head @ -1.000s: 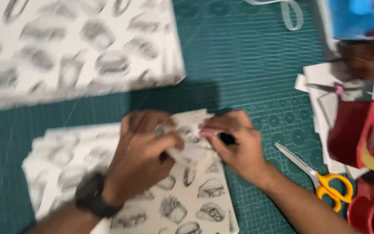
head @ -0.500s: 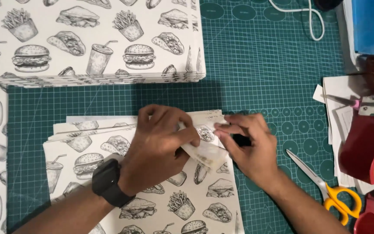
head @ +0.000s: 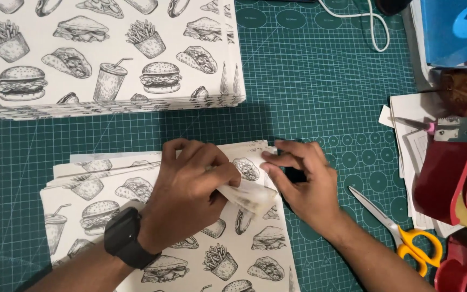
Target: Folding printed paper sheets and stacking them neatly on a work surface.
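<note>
My left hand (head: 190, 186), with a black watch on its wrist, rests on a stack of white paper sheets (head: 136, 232) printed with fast-food drawings. Its fingers pinch a folded-up corner of the top sheet (head: 252, 196), which curls upward. My right hand (head: 304, 181) is just to the right, its fingertips touching the upper right edge of the same stack. Both hands lie over a green cutting mat (head: 309, 92).
A thicker pile of the same printed paper (head: 104, 54) lies at the upper left. Yellow-handled scissors (head: 401, 230) lie right of my right hand. A red tape dispenser (head: 460, 184), white papers, a blue box (head: 449, 30) and a white cable (head: 363, 21) crowd the right side.
The view has steadied and shifted, showing more of the upper pile. My hands have stayed on the stack's corner, and the lifted corner is now curled further between them.
</note>
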